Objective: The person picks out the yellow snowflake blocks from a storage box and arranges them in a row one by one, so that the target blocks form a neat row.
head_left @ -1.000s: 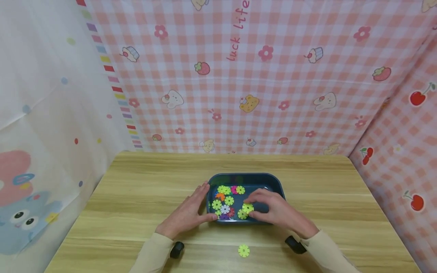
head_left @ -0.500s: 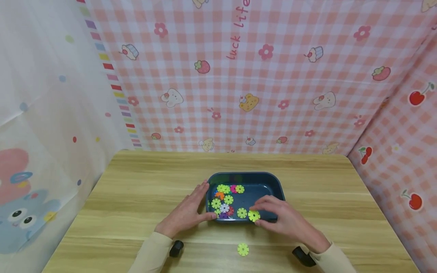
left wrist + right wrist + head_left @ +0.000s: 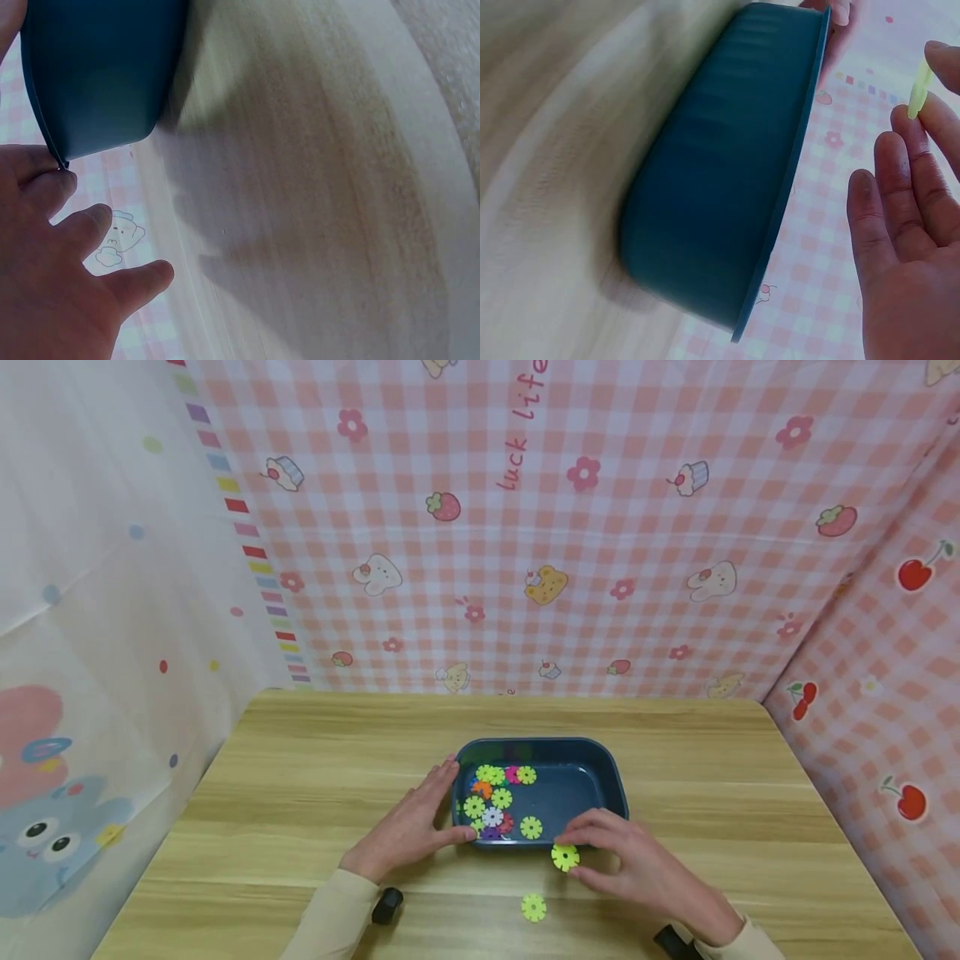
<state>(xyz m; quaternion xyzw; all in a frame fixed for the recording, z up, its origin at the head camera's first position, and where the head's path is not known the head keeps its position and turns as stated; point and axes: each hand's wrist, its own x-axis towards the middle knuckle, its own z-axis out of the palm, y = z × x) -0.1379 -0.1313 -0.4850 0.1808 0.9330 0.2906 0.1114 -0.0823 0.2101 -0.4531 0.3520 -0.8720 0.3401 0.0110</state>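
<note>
A dark blue plastic tray [image 3: 577,789] stands on the table, with several notched plastic discs mostly toward its left end. My left hand [image 3: 408,831] holds that end, thumb at the front corner and fingers along the side; in the left wrist view, fingertips meet the rim of the tray [image 3: 105,82]. Just outside the front rim, my right hand [image 3: 637,868] pinches a yellow-green snowflake disc [image 3: 566,857] between thumb and fingertips. Seen from the right wrist, the disc [image 3: 920,91] is edge-on and the other fingers extend loosely.
Another yellow-green disc [image 3: 534,907] lies on the wooden table [image 3: 337,760] in front of the tray. Inside, a lone yellow-green disc [image 3: 531,827] sits near the front wall; white, orange and pink ones cluster left. Patterned cloths [image 3: 487,543] hang behind and at both sides.
My right hand has lifted a yellow-green disc from the tray's front part and carried it right and toward me, over the front rim. The left hand stays at the tray's end.
</note>
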